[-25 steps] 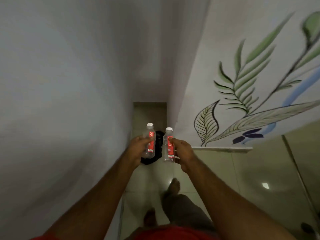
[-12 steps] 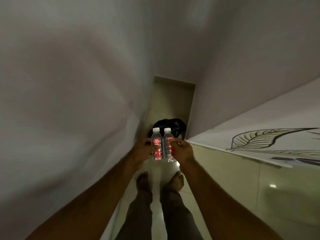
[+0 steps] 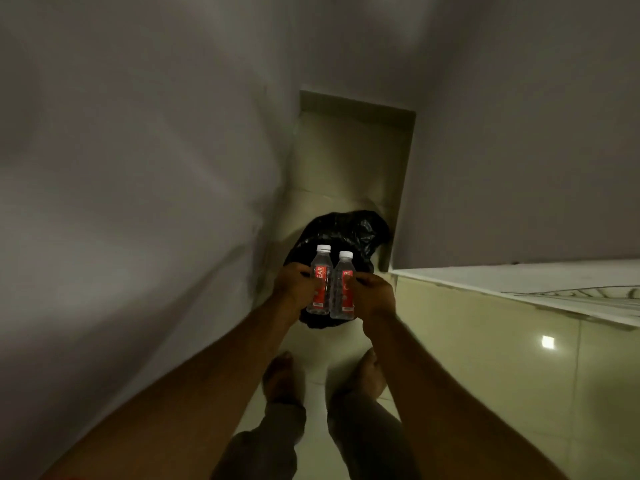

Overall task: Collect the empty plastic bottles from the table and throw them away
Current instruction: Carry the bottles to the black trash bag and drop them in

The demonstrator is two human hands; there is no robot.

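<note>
Two clear bottles stand at the centre of the frame, the left bottle [image 3: 319, 280] and the right bottle [image 3: 343, 287], each with a white cap and a red label bearing white letters. Behind them lies a glossy black bag [image 3: 349, 230]. The floor [image 3: 485, 341] at lower right is pale yellow-green tile with thin seams and one white glint. The walls [image 3: 138, 133] are plain grey. At right edge, a white surface [image 3: 554, 282] carries thin dark line drawing. The trousers [image 3: 363, 434] at the bottom are grey.
</note>
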